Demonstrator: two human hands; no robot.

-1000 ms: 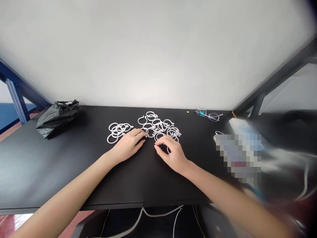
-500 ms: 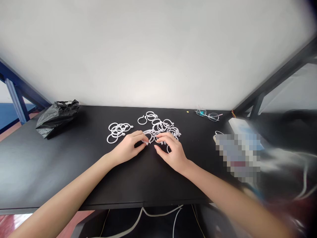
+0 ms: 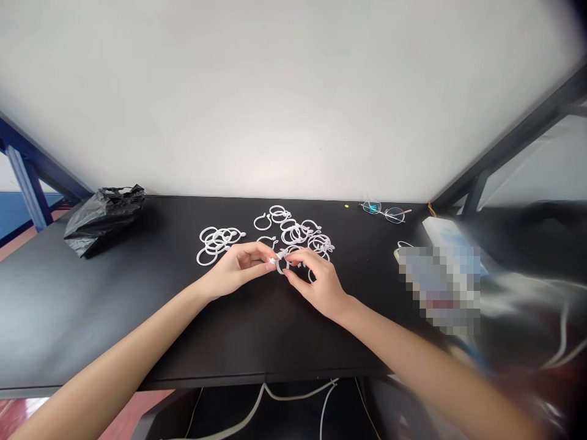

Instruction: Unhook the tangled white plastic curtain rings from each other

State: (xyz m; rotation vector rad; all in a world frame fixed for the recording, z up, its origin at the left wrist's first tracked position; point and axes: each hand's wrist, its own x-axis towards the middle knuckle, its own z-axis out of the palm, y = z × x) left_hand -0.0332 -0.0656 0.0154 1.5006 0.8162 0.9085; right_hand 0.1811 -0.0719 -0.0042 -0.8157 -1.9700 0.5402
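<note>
Between my two hands is a white plastic ring [image 3: 281,267] with small knobs at its opening, seen tilted just above the desk. My left hand [image 3: 241,264] pinches its left side by the knobs with thumb and forefinger. The fingertips of my right hand [image 3: 316,278] close on its right side. Behind my hands lies a loose pile of similar white rings [image 3: 298,232], partly covered by my right hand. A smaller group of linked or overlapping rings [image 3: 215,239] rests to the left, beyond my left wrist.
A crumpled black plastic bag [image 3: 107,217] sits at the back left of the black desk [image 3: 220,342]. Eyeglasses [image 3: 393,214] lie near the wall at the back right. A white box [image 3: 443,235], a blurred-out patch and cables crowd the right side. More cables hang below the front edge.
My hands have come together around one ring, which is now lifted and turned between them. My right fingers, apart before, have closed on it. The other rings stay put.
</note>
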